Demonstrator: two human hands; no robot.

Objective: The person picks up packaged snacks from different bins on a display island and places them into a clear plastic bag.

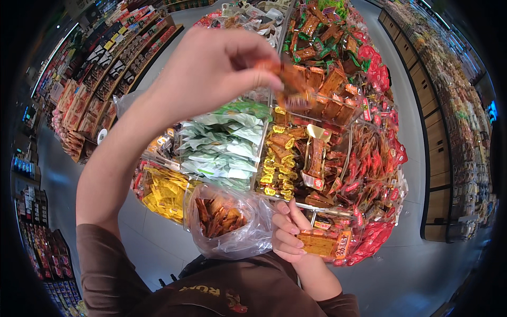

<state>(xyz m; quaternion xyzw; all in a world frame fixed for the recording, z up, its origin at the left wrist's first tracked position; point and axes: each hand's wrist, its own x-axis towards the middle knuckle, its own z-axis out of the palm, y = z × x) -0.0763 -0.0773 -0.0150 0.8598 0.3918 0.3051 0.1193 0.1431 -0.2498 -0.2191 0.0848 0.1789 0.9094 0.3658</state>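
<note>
My left hand [222, 69] reaches out over the display bins. Its thumb and fingers pinch a small orange-brown snack packet [295, 85], blurred by motion. Low in front of my body, my right hand [288, 233] has its fingers curled around a flat clear packet [323, 242] of brown snack with an orange printed end. Just left of the right hand, a clear plastic bag [257, 233] gapes upward, with many reddish-brown packets [218, 214] inside. Whether the right hand also grips the bag's edge is not plain. Below the left hand, similar orange-brown packets [332, 83] stand in a bin.
Around the hands, clear bins hold pale green packets [222, 146], yellow packets [164, 194], yellow-ended wrapped snacks [277, 162] and red-ended packets [364, 158]. Bin dividers [259, 150] rise between them. Stocked shelves [115, 59] line the left; a wooden-fronted counter [437, 158] curves along the right.
</note>
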